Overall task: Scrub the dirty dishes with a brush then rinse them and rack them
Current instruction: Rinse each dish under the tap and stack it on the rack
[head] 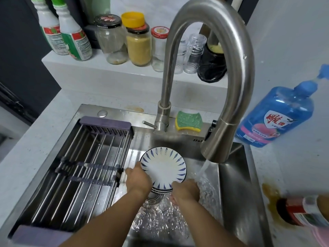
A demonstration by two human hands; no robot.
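White with blue leaf strokes on its rim, the round plate (163,165) stands tilted in the middle of the frame, inside the steel sink (236,184) and over what seems to be more striped dishes (161,190). The water stream (204,168) from the curved steel faucet (211,50) falls just right of it, so I judge the rinse is in hand; no brush is visible. Next the plate must go under the stream, then left to the metal rod rack (85,157). The left hand (138,179) grips the left rim, its fingers (137,167) curled on it. The right hand (185,191) touches the lower rim, but its fingers are hidden and I cannot tell their grip.
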